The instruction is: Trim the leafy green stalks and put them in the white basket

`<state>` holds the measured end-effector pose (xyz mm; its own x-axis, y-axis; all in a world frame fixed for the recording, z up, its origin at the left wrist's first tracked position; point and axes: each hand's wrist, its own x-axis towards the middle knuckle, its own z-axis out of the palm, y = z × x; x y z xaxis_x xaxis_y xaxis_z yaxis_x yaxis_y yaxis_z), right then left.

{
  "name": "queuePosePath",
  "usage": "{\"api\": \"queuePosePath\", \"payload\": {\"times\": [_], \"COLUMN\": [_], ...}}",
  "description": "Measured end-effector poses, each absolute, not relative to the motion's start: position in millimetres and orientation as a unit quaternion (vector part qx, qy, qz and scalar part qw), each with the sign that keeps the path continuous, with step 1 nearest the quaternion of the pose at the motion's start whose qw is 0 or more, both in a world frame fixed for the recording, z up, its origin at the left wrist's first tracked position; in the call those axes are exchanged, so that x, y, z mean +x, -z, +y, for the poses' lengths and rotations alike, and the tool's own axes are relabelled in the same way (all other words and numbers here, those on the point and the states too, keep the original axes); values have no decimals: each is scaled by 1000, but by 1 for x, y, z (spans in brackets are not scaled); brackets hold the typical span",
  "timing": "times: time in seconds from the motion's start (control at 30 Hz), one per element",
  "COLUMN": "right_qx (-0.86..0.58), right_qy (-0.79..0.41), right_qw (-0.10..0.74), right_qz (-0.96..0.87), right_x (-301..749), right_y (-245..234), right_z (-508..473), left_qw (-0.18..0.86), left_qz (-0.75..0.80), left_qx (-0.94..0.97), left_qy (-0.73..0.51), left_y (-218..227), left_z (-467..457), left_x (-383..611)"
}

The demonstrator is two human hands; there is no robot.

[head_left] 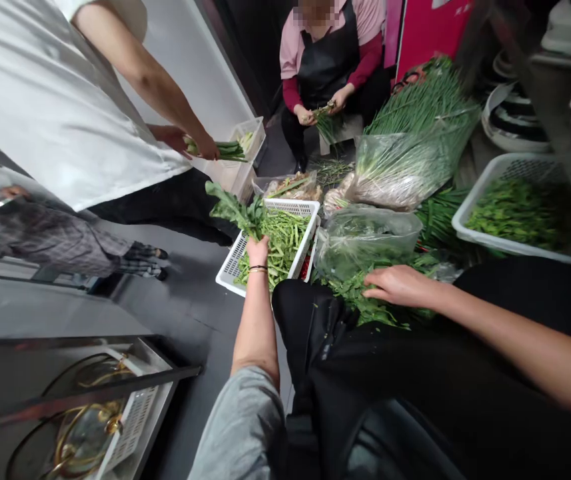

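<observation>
My left hand (258,252), with a dark band at the wrist, is closed around the base of a bunch of leafy greens (235,210). The leaves point up and left above a white slotted basket (232,267) filled with cut green stems (285,243). On the right, my right hand (398,285) reaches over a loose pile of leafy greens (360,300) by my lap. Its thumb and fingers are apart, the tips at the leaves. Just beyond lies a clear plastic bag (370,233) with greens inside.
Bagged long green onions (415,133) lie ahead right, near a white basket of small-leaved greens (525,207). A co-worker (330,60) sits ahead handling stalks. Another person in a white shirt (50,87) stands left. A metal rack (160,367) is lower left.
</observation>
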<state>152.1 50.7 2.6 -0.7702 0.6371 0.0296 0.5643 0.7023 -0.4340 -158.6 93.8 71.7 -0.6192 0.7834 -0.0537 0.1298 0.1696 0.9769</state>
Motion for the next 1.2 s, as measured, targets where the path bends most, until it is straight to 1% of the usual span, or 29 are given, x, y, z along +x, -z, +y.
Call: {"api": "queuePosePath", "payload": {"times": [0.03, 0.1, 0.17, 0.23, 0.27, 0.33, 0.4, 0.53, 0.57, 0.6, 0.63, 0.67, 0.77, 0.8, 0.83, 0.87, 0.9, 0.97, 1.0, 1.03, 1.07, 1.1, 1.13, 1.2], "right_qx": [-339, -362, -365, -343, -335, -344, -388, -461, -463, -463, -462, -459, -409, -389, -382, -394, -419, -447, -429, -387, -335, -297, -289, -362], "right_qy": [-219, -288, -411, -537, -579, -601, -555, -341, -294, -271, -283, -329, -543, -588, -600, -572, -510, -336, -260, -213, -198, -211, -241, -333], "right_qw": [98, 159, 241, 288, 302, 333, 373, 461, 477, 488, 491, 484, 409, 384, 373, 381, 403, 440, 442, 432, 415, 398, 391, 398], "right_qz": [-910, -872, -800, -715, -680, -641, -634, -677, -686, -689, -682, -668, -609, -596, -596, -610, -634, -702, -743, -786, -823, -842, -840, -774], "right_x": [152, 145, 135, 126, 124, 124, 129, 138, 139, 139, 140, 140, 141, 140, 140, 139, 138, 136, 135, 135, 136, 137, 138, 143], "right_y": [-3, -9, -21, -33, -38, -46, -50, -52, -51, -50, -49, -48, -43, -42, -41, -40, -40, -39, -39, -39, -39, -39, -39, -40], "right_z": [52, 55, 59, 65, 67, 71, 73, 67, 65, 63, 63, 63, 68, 70, 71, 69, 66, 53, 45, 37, 30, 26, 25, 33], "left_qw": [320, 458, 623, 757, 796, 833, 822, 739, 725, 718, 720, 728, 771, 780, 778, 766, 748, 702, 679, 658, 642, 629, 622, 629], "left_qz": [701, 640, 532, 423, 383, 333, 329, 394, 406, 413, 413, 407, 369, 361, 363, 377, 396, 435, 450, 462, 470, 477, 481, 476], "left_qx": [322, 329, 354, 347, 335, 308, 294, 279, 271, 263, 258, 255, 263, 271, 278, 282, 281, 262, 250, 241, 236, 235, 239, 262], "left_qy": [-550, -523, -452, -357, -327, -318, -361, -469, -486, -494, -495, -489, -447, -434, -431, -438, -452, -499, -524, -544, -558, -567, -570, -556], "left_y": [-73, -69, -60, -51, -48, -46, -47, -50, -50, -51, -51, -52, -55, -54, -53, -50, -47, -39, -35, -33, -32, -32, -33, -36], "left_z": [93, 81, 58, 36, 27, 16, 11, 6, 5, 4, 3, 2, 0, -1, -1, -1, 0, 2, 4, 6, 7, 8, 9, 7], "left_x": [-161, -146, -112, -73, -56, -32, -20, -7, -4, -1, 1, 2, 2, 1, 1, 1, 1, 2, 2, 2, 2, 1, 0, -1]}}
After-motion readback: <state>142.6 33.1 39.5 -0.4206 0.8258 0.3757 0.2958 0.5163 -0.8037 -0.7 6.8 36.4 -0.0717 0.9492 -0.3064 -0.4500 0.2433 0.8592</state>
